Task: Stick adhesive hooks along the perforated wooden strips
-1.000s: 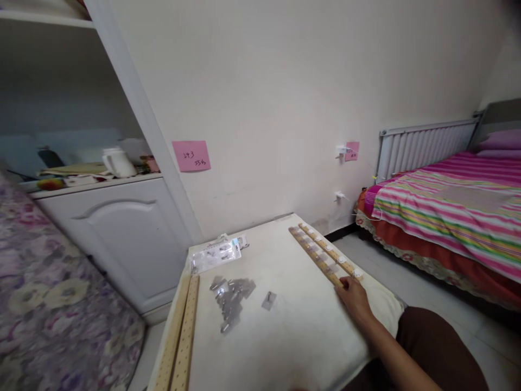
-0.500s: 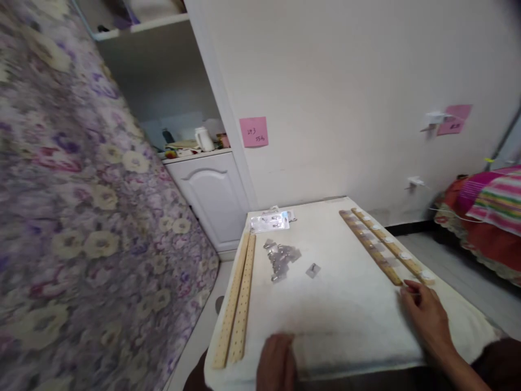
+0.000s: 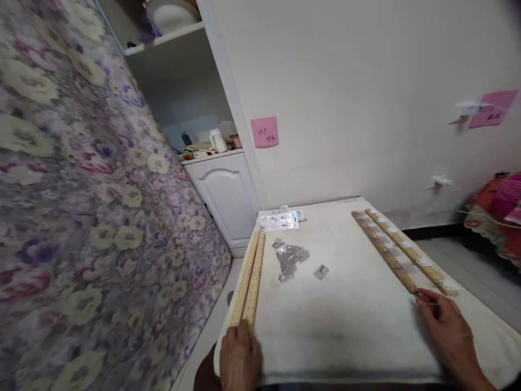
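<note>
My left hand (image 3: 240,355) is closed over the near end of a pale perforated wooden strip (image 3: 254,277), its fingertips on the wood. A second perforated strip (image 3: 244,288) lies alongside on the left. On the right, my right hand (image 3: 445,328) is pinched at the near tip of a darker wooden strip (image 3: 385,252); a thin item may be between its fingers, but I cannot make it out. Clear square patches sit along that strip. Beside it lies another wooden strip (image 3: 411,251) with white pieces along it. Mid-table there is a pile of clear adhesive hooks (image 3: 288,259) and one separate hook (image 3: 321,271).
Clear plastic packaging (image 3: 279,220) lies at the back left of the cloth-covered table (image 3: 342,336). A floral curtain (image 3: 101,233) hangs to the left, beside a white cabinet (image 3: 222,195). The wall (image 3: 350,108) stands behind, with a bed (image 3: 494,217) at the far right.
My left hand has moved left and forward from the table's front edge onto the perforated strips. My right hand remains by the darker strip's near tip. The view has turned slightly left.
</note>
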The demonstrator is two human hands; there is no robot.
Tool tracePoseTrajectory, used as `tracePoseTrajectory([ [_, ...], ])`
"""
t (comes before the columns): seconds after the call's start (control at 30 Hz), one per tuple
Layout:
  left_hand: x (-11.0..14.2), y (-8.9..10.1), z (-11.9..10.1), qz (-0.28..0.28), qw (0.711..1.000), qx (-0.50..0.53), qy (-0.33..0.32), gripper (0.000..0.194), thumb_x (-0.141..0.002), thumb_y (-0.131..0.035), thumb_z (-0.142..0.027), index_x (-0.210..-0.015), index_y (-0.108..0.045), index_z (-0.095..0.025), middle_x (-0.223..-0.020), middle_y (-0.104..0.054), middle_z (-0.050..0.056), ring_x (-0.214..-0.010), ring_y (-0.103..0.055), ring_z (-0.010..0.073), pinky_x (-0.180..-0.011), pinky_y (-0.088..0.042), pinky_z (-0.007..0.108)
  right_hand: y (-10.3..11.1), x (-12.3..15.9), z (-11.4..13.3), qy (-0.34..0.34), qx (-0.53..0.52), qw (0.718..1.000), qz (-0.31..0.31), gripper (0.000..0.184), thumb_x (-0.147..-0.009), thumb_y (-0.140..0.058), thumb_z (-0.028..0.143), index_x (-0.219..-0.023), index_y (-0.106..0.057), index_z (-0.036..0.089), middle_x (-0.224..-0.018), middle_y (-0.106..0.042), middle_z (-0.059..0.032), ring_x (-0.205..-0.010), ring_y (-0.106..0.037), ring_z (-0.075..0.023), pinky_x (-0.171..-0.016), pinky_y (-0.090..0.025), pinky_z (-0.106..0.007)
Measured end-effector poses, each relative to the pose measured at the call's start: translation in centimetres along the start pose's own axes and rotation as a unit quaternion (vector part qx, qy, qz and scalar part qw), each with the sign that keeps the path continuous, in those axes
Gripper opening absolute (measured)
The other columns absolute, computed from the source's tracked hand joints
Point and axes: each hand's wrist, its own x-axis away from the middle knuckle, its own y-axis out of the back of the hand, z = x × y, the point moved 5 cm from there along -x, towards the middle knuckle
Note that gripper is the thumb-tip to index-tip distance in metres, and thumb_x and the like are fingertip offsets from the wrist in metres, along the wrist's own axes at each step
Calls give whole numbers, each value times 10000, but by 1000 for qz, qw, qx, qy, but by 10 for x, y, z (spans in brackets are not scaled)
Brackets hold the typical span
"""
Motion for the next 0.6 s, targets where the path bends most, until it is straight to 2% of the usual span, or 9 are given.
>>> tracePoseTrajectory([
  [0.17, -2, -3, 1, 54, 983, 144, 95, 384, -832, -432, -258, -1196, -516, -171, -1070, -548, 99, -892, -610, 231, -737, -478, 339, 0, 0, 1, -9, -28, 1000, -3, 472, -786, -453, 491, -1064, -607, 142, -1002, -621, -113, -854, -609, -268, -778, -473, -394],
  [0.23, -4, -5, 0, 56, 962, 239, 123, 433, -802, -467, -295, -1212, -505, -161, -1116, -538, 109, -994, -591, 244, -812, -475, 354, -1, 0, 0, -7, -32, 999, -1, 469, -783, -454, 491, -1064, -605, 146, -998, -627, -111, -855, -613, -269, -784, -475, -399],
  [0.3, -5, -9, -1, 57, 924, 342, 160, 522, -759, -528, -353, -1232, -494, -134, -1082, -564, 111, -1037, -575, 256, -861, -463, 363, -2, 0, -2, -6, -33, 999, 2, 463, -779, -455, 494, -1058, -604, 156, -997, -631, -106, -853, -617, -266, -789, -477, -400],
  [0.37, -4, -15, -3, 76, 858, 459, 217, 596, -721, -587, -421, -1237, -488, -139, -970, -612, 78, -890, -620, 228, -754, -491, 330, -5, -1, -4, -4, -31, 1000, 5, 455, -775, -453, 498, -1046, -607, 166, -997, -636, -100, -855, -621, -263, -793, -480, -399],
  [0.4, -2, -18, -6, 93, 813, 520, 244, 602, -707, -611, -449, -1218, -498, -151, -890, -628, 50, -751, -625, 193, -645, -488, 292, -6, -1, -5, -2, -29, 1000, 8, 452, -773, -451, 500, -1037, -610, 169, -992, -639, -99, -853, -623, -263, -791, -482, -398],
  [0.47, 1, -22, -16, 135, 706, 639, 273, 555, -678, -669, -470, -1120, -541, -159, -763, -631, 8, -524, -544, 114, -463, -398, 212, -9, -3, -7, 3, -27, 1000, 11, 453, -767, -447, 507, -1019, -616, 171, -982, -642, -99, -845, -625, -264, -788, -484, -401],
  [0.53, 5, -21, -26, 173, 601, 723, 294, 481, -631, -751, -422, -989, -575, -152, -723, -642, 7, -476, -501, 75, -425, -352, 175, -11, -4, -8, 3, -30, 999, 13, 458, -762, -444, 516, -1009, -618, 171, -979, -648, -101, -840, -627, -266, -786, -485, -406],
  [0.6, 7, -17, -33, 188, 527, 767, 313, 435, -589, -813, -335, -907, -585, -146, -765, -668, 33, -558, -558, 82, -499, -416, 170, -11, -5, -10, -6, -42, 999, 18, 465, -758, -448, 523, -1018, -615, 175, -961, -660, -98, -837, -632, -266, -778, -489, -402],
])
